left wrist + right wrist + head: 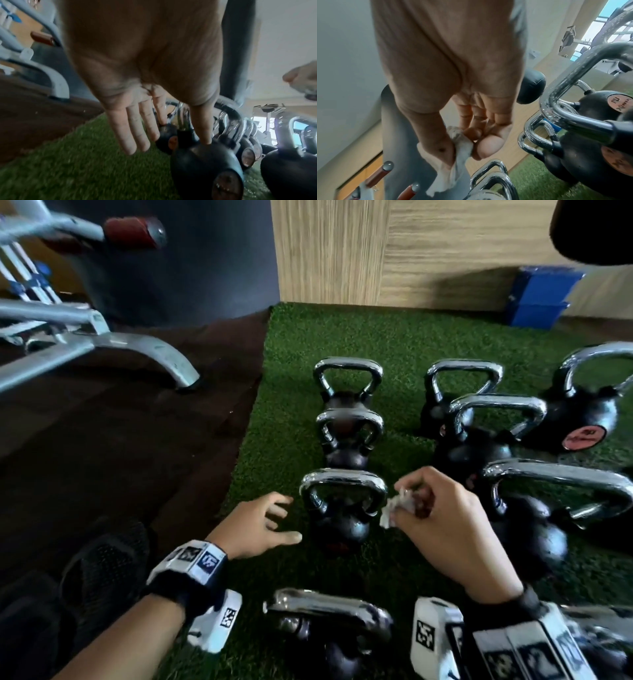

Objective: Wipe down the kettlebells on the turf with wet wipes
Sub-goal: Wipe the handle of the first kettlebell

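Several black kettlebells with chrome handles stand in rows on the green turf (291,364). The small near one (340,508) is between my hands. My left hand (287,518) is just left of it, fingers straight and spread, holding nothing. In the left wrist view my left hand (171,144) has its thumb tip at the black ball (202,169); I cannot tell whether it touches. My right hand (411,506) is to the right of that handle and pinches a crumpled white wet wipe (392,510) between thumb and fingers. In the right wrist view the wipe (453,169) hangs from my right hand (467,142).
Larger kettlebells (527,522) crowd the right side, and another (329,621) lies close under my wrists. A grey machine frame (137,347) stands on the dark floor to the left. A blue box (541,296) stands against the wooden wall. My black shoe (102,570) is at the lower left.
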